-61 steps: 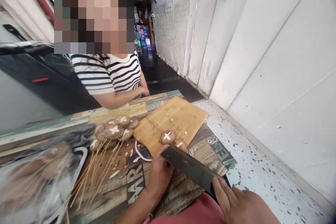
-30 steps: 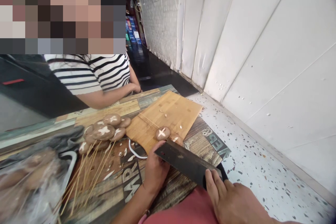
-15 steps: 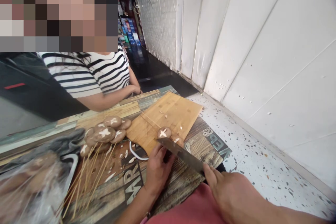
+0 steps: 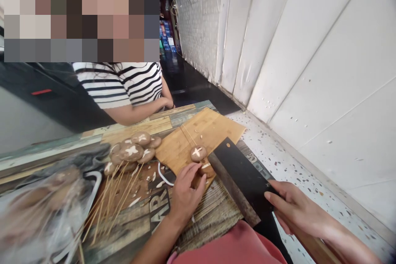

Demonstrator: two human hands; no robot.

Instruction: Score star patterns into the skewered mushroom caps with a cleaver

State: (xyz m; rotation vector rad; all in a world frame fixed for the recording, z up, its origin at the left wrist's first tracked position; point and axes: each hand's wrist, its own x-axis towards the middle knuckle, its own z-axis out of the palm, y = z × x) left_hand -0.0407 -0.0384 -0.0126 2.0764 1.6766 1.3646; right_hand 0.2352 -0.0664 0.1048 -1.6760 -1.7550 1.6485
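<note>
My right hand (image 4: pixel 293 206) grips a cleaver (image 4: pixel 244 179), its broad dark blade turned flat above the right edge of the table, with a hole near the tip. The wooden handle shows below my palm. My left hand (image 4: pixel 188 185) has its fingers curled around a shiitake mushroom (image 4: pixel 206 169) at the cutting board's near edge; the fingers partly hide it. Just beyond my fingertips, another shiitake (image 4: pixel 198 154) with a white cross cut in its cap rests on the wooden cutting board (image 4: pixel 222 126).
Cross-cut shiitakes (image 4: pixel 131 152) are heaped left of the board. Wooden skewers (image 4: pixel 116 198) and mushroom scraps lie near them. A plastic bag of mushrooms (image 4: pixel 40 202) sits in a white-rimmed tray at left. Across the table, a person in a striped top (image 4: pixel 123 86) rests an arm.
The cleaver has swung away from the mushroom to the right and its blade has turned to show its flat side. My left hand's fingers have loosened slightly. The view has shifted a little.
</note>
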